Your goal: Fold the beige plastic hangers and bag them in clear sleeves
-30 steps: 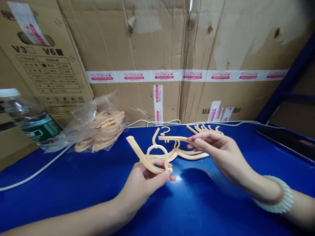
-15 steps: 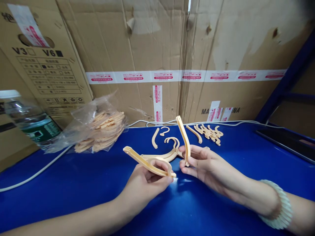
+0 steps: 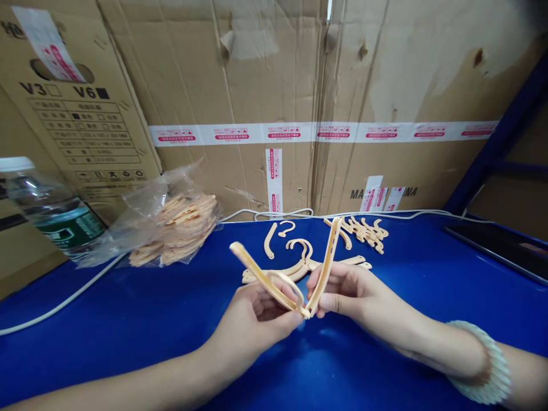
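My left hand (image 3: pixel 261 314) is closed on a cream plastic hanger arm (image 3: pixel 250 265) together with a curved hanger hook (image 3: pixel 287 281). Another hanger arm (image 3: pixel 329 262), grooved along its length, stands steeply upright in the pinch of my right hand (image 3: pixel 346 291). The lower ends of the two arms meet between my fingertips, forming a V; whether they are locked together I cannot tell. Just behind my hands lie assembled hangers (image 3: pixel 295 268), stacked on the blue table (image 3: pixel 171 319), with their hooks pointing away from me.
A loose hanger arm (image 3: pixel 269 240) and a hook (image 3: pixel 286 228) lie farther back. At the back right is a pile of hooks (image 3: pixel 366 233). To the left are a clear bag of hanger arms (image 3: pixel 180 225), a water bottle (image 3: pixel 64 211) and a white cable (image 3: pixel 68 302). A dark flat device (image 3: pixel 500 251) lies right.
My right hand has moved left and down, bringing its arm's lower end against the piece in my left hand. That arm now leans right instead of left.
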The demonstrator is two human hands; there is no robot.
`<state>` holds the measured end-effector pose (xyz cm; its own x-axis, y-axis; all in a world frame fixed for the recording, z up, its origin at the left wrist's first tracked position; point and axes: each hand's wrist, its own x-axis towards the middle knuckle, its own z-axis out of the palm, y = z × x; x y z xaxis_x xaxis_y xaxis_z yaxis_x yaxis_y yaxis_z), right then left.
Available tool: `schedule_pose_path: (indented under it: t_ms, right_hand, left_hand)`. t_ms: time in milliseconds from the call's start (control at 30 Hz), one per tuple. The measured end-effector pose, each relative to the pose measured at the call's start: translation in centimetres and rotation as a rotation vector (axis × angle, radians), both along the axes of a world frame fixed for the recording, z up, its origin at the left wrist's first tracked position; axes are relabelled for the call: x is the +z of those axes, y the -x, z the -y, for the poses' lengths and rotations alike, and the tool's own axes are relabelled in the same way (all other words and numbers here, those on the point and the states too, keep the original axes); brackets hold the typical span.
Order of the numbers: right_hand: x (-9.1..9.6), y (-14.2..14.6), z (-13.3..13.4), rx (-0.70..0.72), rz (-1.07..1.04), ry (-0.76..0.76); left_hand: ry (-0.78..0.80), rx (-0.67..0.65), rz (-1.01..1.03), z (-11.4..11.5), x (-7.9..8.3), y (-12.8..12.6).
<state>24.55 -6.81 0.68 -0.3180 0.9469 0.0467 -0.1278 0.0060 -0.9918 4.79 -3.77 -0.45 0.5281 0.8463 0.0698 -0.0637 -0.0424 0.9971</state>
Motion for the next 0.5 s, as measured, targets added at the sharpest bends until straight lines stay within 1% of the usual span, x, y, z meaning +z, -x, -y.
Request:
schedule_pose_path:
  t_ms: [133, 300, 433, 500]
  right_hand:
    - [0.26, 0.04, 0.16, -0.015, 0.056, -0.055]
    - [0.32, 0.15, 0.41, -0.039, 0.062, -0.098]
    - [0.12, 0.39, 0.73, -0.089, 0.088, -0.083]
    - [-0.09, 0.61, 0.81, -0.106, 0.077, -0.066]
  left_hand:
    - [0.03, 0.011, -0.011, 0.13, 0.1, -0.01]
    - [0.055, 0.024, -0.003, 0.29, 0.41, 0.05]
    - [0.053, 0.078, -0.016, 0.16, 0.21, 0.1]
    - [0.059, 0.082, -0.016, 0.1, 0.14, 0.12]
